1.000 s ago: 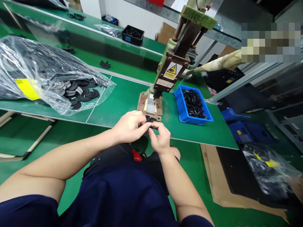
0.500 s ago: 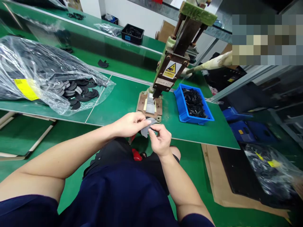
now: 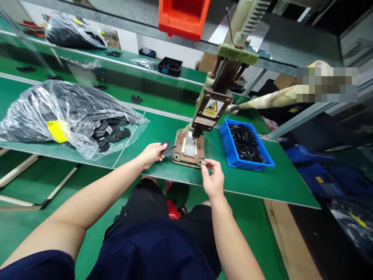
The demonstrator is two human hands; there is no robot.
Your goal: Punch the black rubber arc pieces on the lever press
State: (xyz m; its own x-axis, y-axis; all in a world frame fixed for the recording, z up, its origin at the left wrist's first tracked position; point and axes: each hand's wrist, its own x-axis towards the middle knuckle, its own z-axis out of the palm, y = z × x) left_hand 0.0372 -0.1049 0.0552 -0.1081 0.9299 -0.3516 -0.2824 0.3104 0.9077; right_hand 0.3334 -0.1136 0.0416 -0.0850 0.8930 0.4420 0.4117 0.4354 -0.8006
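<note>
My left hand [image 3: 153,155] pinches a dark grey, flat curved piece [image 3: 167,149] between thumb and fingers. A short thin dark tip sticks out of the piece's right end, just left of the press base [image 3: 178,151]. My right hand [image 3: 212,177] is at the base's front right corner, with thumb and fingertips drawn together; whether anything small is between them is hidden. On the base lies a light metal plate [image 3: 190,149] under the head of the hand press [image 3: 206,112]. Right of it stands a blue bin [image 3: 230,153] full of small black parts [image 3: 246,142].
A clear plastic bag [image 3: 32,105] spilling grey curved pieces [image 3: 112,132] lies on the green bench [image 3: 157,130] at left. Behind the bench, a loose piece [image 3: 136,99] and a black bin [image 3: 170,70] rest farther back. An orange bin [image 3: 183,33] sits overhead.
My hands have come apart: the left has moved left and forward with the curved piece, the right forward to the base's corner. The camera has tilted up, bringing the orange bin into view.
</note>
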